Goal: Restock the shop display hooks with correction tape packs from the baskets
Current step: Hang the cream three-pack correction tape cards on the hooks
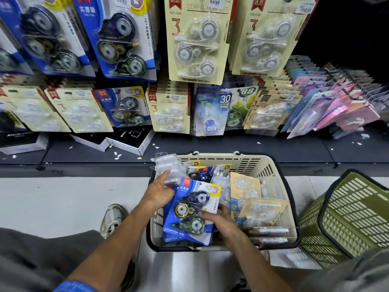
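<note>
Both forearms (117,239) over pale floor (63,197) below dark shelf (231,148).

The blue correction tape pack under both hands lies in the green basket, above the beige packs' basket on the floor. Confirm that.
Not right. The head view shows the blue correction tape pack in the beige basket, held by the left hand and right hand. The green basket stands apart, to the right.

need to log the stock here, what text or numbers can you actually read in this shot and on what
"CORRECTION TAPE": bottom edge of the blue pack held in the beige basket
"3": cream pack hanging on the top row
"30": light blue pack on the lower row
"88": green pack beside it
Chinese brand characters, price stickers and small print on the packs: too small or blurred to read reliably.
</note>
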Demonstrator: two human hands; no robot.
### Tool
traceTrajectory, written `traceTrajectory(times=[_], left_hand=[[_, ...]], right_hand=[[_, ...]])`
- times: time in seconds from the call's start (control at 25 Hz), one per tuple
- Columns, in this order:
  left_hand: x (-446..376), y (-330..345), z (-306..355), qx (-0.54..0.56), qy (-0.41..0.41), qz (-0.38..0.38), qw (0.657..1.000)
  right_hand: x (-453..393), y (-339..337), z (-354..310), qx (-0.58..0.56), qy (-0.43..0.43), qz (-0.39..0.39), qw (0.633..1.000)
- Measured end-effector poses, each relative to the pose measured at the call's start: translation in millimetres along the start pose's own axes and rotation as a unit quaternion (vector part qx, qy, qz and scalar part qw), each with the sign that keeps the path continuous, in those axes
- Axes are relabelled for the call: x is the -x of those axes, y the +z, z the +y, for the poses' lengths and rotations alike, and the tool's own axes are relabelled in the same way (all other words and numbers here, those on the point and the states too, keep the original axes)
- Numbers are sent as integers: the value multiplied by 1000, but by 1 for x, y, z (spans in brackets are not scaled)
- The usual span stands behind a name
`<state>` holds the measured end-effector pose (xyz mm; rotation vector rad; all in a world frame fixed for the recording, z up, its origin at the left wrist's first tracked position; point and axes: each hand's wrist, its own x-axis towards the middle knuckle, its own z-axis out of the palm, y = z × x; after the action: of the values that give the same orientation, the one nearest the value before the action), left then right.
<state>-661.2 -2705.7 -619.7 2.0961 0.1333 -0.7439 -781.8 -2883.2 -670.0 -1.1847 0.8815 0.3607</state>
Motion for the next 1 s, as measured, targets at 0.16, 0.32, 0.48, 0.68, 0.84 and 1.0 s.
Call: traceTrajectory(times=[0.16, 0.32, 0.48, 0.68, 0.84, 1.0], left_hand=[[-1, 1, 2, -6, -11, -3, 1000], [3, 2, 10, 7, -24, 20, 999], [4, 3, 16, 18, -27, 71, 997], [19, 7, 37, 176, 28, 20, 984], [22, -3, 29, 77, 25, 159, 984], [12, -16, 10, -34, 30, 197, 979]], right_hand=[[1, 2, -6, -15, -17, -7, 1000], [7, -15, -26, -103, -46, 36, 993], [18, -34, -55, -210, -80, 27, 974], [43, -30, -69, -166, -75, -7, 983], [53, -22, -44, -29, 5, 22, 999], [51, -15, -22, 21, 45, 29, 998]])
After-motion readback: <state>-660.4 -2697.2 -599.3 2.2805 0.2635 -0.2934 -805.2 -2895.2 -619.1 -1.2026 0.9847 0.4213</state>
